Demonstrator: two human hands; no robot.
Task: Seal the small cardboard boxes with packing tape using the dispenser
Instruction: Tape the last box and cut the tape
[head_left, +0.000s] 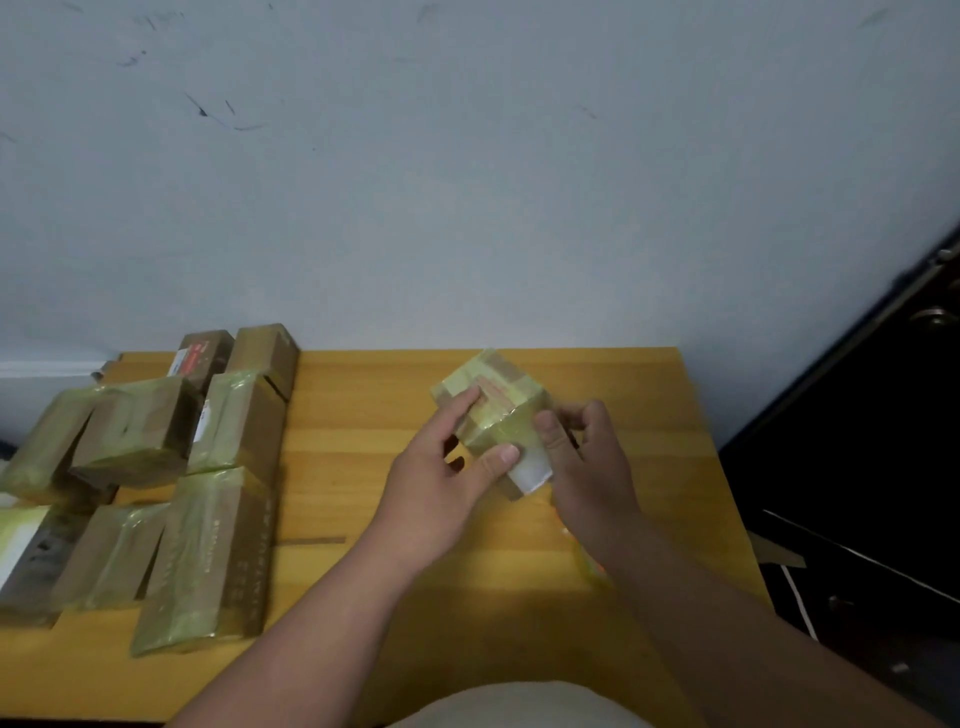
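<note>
Far left of the wooden table (363, 597): a cluster of taped boxes (208, 545), brown card under yellowish tape, lying close together, several touching. Further ones stand at the far edge against the wall (467, 156).

Centre: the small cardboard box (493, 415), tilted on one corner and apparently lifted off the table between both hands, well apart from the cluster. Tape bands already cross its top face.

Left hand (441, 483): forefinger laid flat along the top face, thumb pressed to the near side, so it grips the box from the left. Forearm comes in low from the near edge.

Right hand (587, 452): fingers curled round the box's right edge, thumb on the taped near face, holding it. A glimpse of yellowish-orange shows under the right forearm, possibly the dispenser; cannot tell.

Step in hand, as judged: smoothing tape down. Best done by rubbing from the middle of the band outward over the edges, keeping the box braced so corners bond without wrinkles.

Far right: dark door (883, 415).
</note>
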